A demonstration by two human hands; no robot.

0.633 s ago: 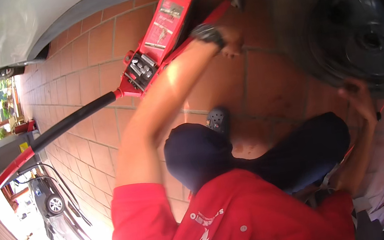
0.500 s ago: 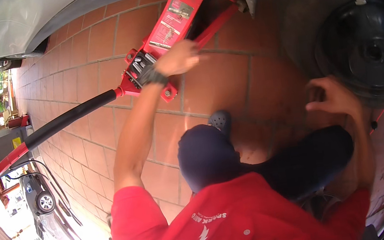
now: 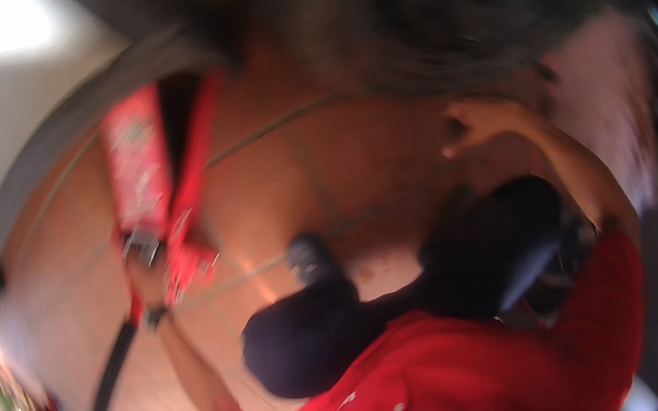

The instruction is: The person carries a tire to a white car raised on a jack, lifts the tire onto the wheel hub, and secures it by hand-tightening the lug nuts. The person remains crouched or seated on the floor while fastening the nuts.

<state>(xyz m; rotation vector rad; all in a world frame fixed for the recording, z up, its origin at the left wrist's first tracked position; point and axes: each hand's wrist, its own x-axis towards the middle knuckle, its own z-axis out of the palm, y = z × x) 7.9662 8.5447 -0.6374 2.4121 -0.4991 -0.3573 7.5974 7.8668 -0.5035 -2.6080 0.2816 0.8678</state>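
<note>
A red floor jack (image 3: 136, 161) lies at the left, its far end reaching under the edge of a car body (image 3: 45, 73). My left hand (image 3: 146, 281), with a dark watch at the wrist, is at the jack's rear, by the socket of its padded black handle (image 3: 109, 375). Motion blur smears its fingers, so their grip is unclear. Near the wheel's lower edge, my right hand (image 3: 489, 120) hovers with thumb and fingers apart, holding nothing. The dark wheel (image 3: 436, 9) stands upright at the upper right, strongly blurred.
Reddish floor tiles (image 3: 267, 180) spread between the jack and the wheel. My bent legs in dark trousers (image 3: 305, 335) take up the lower middle, with a dark clog (image 3: 311, 258) on the floor. Paler ground (image 3: 596, 101) lies at the right.
The view has swung, so jack and wheel sit further left. My left hand has gone from above the jack's body to the handle socket. My right hand remains below the wheel, fingers apart.
</note>
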